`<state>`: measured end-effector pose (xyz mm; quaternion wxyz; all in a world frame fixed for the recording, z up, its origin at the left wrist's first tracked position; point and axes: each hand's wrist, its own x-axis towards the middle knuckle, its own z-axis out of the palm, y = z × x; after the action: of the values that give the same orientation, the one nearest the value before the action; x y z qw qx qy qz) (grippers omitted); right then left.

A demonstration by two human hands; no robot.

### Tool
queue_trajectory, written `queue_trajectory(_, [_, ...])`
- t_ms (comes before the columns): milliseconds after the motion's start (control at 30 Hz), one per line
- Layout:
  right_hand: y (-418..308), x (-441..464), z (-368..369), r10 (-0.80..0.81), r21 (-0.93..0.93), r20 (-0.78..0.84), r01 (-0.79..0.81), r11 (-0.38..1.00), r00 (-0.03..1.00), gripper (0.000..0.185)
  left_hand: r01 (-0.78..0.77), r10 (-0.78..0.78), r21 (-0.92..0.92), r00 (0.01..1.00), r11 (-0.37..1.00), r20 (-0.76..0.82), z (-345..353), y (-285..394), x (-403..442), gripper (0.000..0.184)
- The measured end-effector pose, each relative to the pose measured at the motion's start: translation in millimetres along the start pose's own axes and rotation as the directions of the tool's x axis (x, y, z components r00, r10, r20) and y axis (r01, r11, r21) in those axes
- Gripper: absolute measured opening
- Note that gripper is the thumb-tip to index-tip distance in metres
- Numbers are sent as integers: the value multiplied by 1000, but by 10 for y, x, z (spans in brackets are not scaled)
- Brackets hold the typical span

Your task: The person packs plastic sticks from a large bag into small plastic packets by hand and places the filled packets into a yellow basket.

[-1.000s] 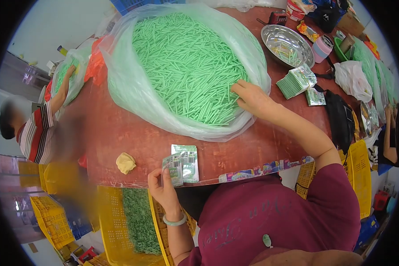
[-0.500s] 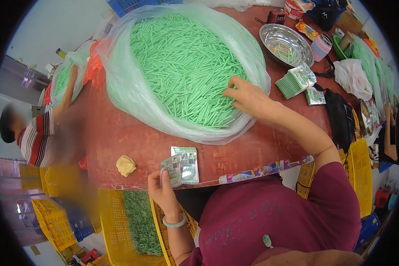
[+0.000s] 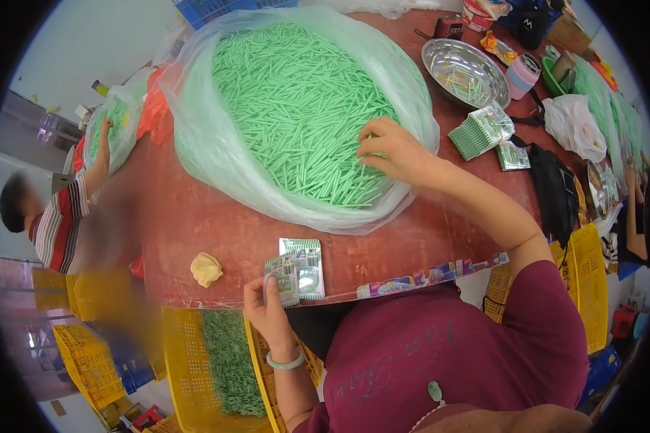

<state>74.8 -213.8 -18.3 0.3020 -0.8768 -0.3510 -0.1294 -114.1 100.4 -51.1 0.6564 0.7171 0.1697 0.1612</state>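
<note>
My left hand (image 3: pixel 269 312), with a pale bangle at the wrist, pinches a small green and silver packet (image 3: pixel 284 280) at the table's near edge. Just behind it, more such packets (image 3: pixel 310 268) lie on the table, partly covered by the held one. My right hand (image 3: pixel 397 153) reaches over the near right side of a large clear plastic bag (image 3: pixel 195 155). Its fingers are bent and apart, close to the short light-green sticks (image 3: pixel 303 101) that fill the bag. I see no stick clearly held between them.
A crumpled yellowish lump (image 3: pixel 206 269) lies left of the packets on the red table (image 3: pixel 383 252). To the right are a steel bowl (image 3: pixel 448 54), stacked packets (image 3: pixel 482 130) and a pink cup (image 3: pixel 523 76). Yellow crates (image 3: pixel 184 361) stand below. A person in a striped shirt (image 3: pixel 58 224) works at left.
My right hand has shifted slightly left and up over the sticks, its fingers spreading. My left hand has turned the packet a little more upright. The other person's arm has moved slightly left.
</note>
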Motion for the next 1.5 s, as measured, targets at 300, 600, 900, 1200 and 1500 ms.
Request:
queue_trajectory(300, [69, -36, -179, 502, 452, 56, -470, 758, 863, 19, -15, 15, 10, 1000, 1000, -4, -50, -59, -4, 10])
queue_trajectory(600, [121, -186, -147, 184, -81, 122, -175, 981, 975, 30, -16, 16, 5, 1000, 1000, -3, -68, -16, -3, 9])
queue_trajectory(900, [16, -168, -65, 154, 25, 195, -162, 986, 969, 38, 202, -153, -450, 978, 870, 143, -51, 85, 88, 6])
queue_trajectory(1200, [20, -192, -34, 112, -51, 196, -104, 993, 974, 23, 504, -263, -578, 853, 641, 452, -31, 47, 93, 25])
queue_trajectory(1500, [88, -169, -27, 139, -11, 169, -139, 990, 976, 20, 501, -223, -543, 839, 675, 496, 9, 52, 68, 24])
